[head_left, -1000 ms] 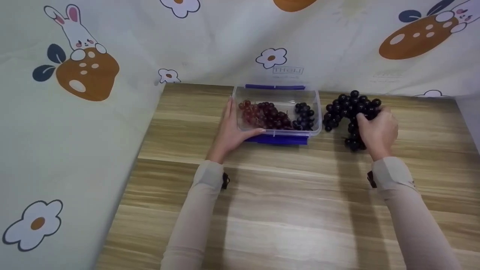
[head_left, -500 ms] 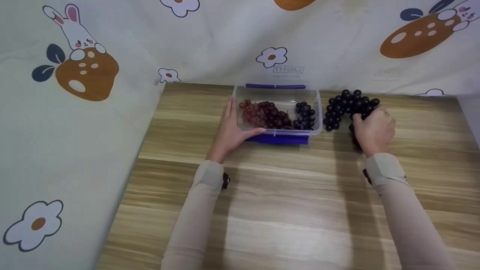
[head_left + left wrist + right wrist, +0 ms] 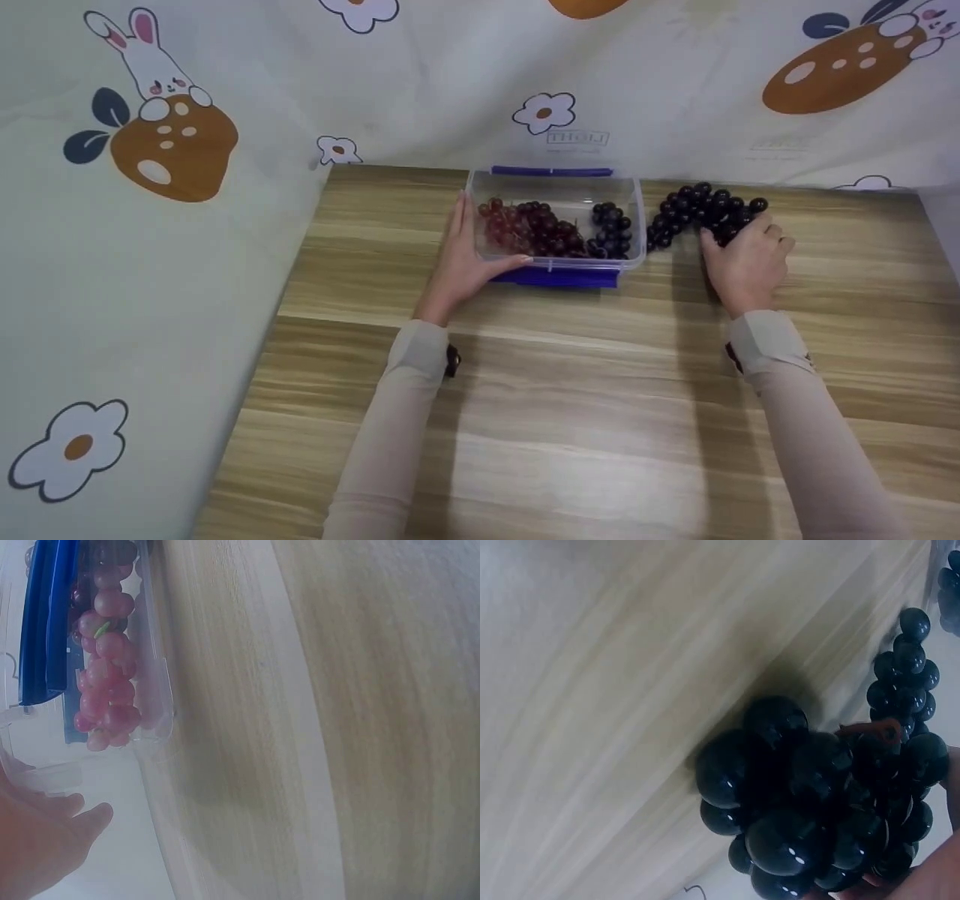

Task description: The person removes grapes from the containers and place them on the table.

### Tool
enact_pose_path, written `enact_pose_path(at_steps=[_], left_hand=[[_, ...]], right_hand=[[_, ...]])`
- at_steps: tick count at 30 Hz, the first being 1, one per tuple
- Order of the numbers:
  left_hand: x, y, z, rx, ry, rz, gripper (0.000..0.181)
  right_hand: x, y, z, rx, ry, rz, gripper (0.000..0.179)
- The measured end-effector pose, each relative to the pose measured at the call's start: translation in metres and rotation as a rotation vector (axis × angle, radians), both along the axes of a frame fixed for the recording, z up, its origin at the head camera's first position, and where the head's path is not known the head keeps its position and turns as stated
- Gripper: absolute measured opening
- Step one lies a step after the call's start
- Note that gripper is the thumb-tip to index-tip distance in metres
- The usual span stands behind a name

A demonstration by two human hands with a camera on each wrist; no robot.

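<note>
A clear plastic food container (image 3: pixel 585 264) with blue latches stands at the back of the table. In it lie light red grapes (image 3: pixel 506 229), dark red grapes (image 3: pixel 559 234) and a small dark bunch (image 3: pixel 611 223). My left hand (image 3: pixel 459 264) rests at its left front corner, fingers straight along the side wall and thumb on the front rim. Right of the container, my right hand (image 3: pixel 748 264) grips a long bunch of black grapes (image 3: pixel 679 210). Part of that bunch is hidden under the palm. The right wrist view shows large black grapes (image 3: pixel 787 836) and a brown stem (image 3: pixel 874 730) up close.
The wood-grain table (image 3: pixel 570 390) reaches toward me in front of both hands. A pale cloth (image 3: pixel 435 82) printed with rabbits and flowers hangs right behind the container and along the left side. A blue latch flap (image 3: pixel 559 278) sticks out at the container's front.
My right hand has shifted slightly left and turned over the black grapes. The hanging front part of the bunch has gone under the hand. The left hand and container have stayed put.
</note>
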State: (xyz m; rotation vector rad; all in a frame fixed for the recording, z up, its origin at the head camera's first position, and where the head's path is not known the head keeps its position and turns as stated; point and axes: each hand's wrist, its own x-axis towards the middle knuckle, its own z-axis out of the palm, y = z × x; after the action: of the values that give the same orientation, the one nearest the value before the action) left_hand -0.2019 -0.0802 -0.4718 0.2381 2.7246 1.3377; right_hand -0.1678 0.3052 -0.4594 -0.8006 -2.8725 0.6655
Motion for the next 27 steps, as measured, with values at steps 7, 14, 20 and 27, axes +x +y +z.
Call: enact_pose_path(at_steps=[7, 14, 20, 27], left_hand=[[0.000, 0.000, 0.000, -0.017, -0.011, 0.005, 0.147], [0.001, 0.001, 0.000, -0.009, -0.024, 0.002, 0.146], [0.001, 0.001, 0.001, -0.015, -0.011, -0.001, 0.147], [0.000, 0.000, 0.001, -0.001, -0.010, -0.001, 0.147]], right_hand=[[0.006, -0.001, -0.004, -0.010, 0.048, 0.021, 0.099], [0.014, -0.001, -0.008, -0.061, 0.141, 0.037, 0.103], [0.019, -0.002, -0.008, -0.078, 0.222, 0.046, 0.099], [0.022, -0.007, -0.002, -0.117, 0.330, 0.183, 0.088]])
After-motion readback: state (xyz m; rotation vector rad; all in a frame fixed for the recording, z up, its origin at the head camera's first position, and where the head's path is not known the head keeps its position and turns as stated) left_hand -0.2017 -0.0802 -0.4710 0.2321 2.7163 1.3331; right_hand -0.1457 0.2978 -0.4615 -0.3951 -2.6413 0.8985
